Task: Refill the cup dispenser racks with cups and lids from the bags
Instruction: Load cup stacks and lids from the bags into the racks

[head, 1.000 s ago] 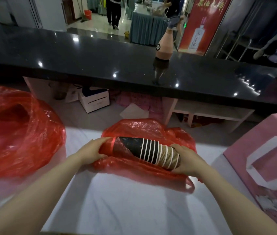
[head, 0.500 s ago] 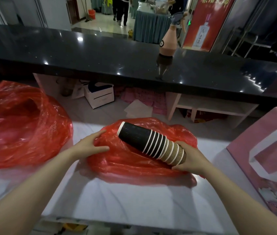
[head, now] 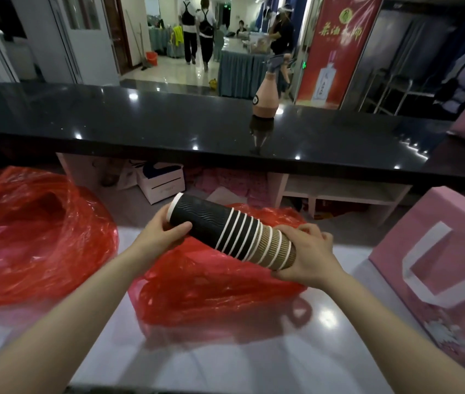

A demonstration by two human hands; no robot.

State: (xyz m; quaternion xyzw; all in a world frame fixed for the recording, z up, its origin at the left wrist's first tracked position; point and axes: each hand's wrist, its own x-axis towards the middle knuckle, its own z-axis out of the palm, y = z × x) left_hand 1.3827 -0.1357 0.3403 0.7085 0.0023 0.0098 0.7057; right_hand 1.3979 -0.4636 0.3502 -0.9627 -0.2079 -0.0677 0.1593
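Observation:
A nested stack of paper cups (head: 227, 230), black ones with white rims and a few brown ones at its right end, lies nearly level above the white table. My left hand (head: 159, 233) grips the black end by its rim. My right hand (head: 306, 257) wraps around the brown end. Under the stack a flattened red plastic bag (head: 211, 285) lies on the table. A second, bulkier red plastic bag (head: 32, 237) sits at the left. No dispenser rack or lids are in view.
A pink gift bag with a white handle (head: 436, 274) stands at the right. Beyond the white table (head: 225, 359) runs a black counter (head: 140, 123) with a pink spray bottle (head: 265, 100). Boxes and a low shelf sit underneath it. People walk in the hall behind.
The cup stack came out of the red bag and rose above it. My left hand left the bag and took hold of the stack's black end.

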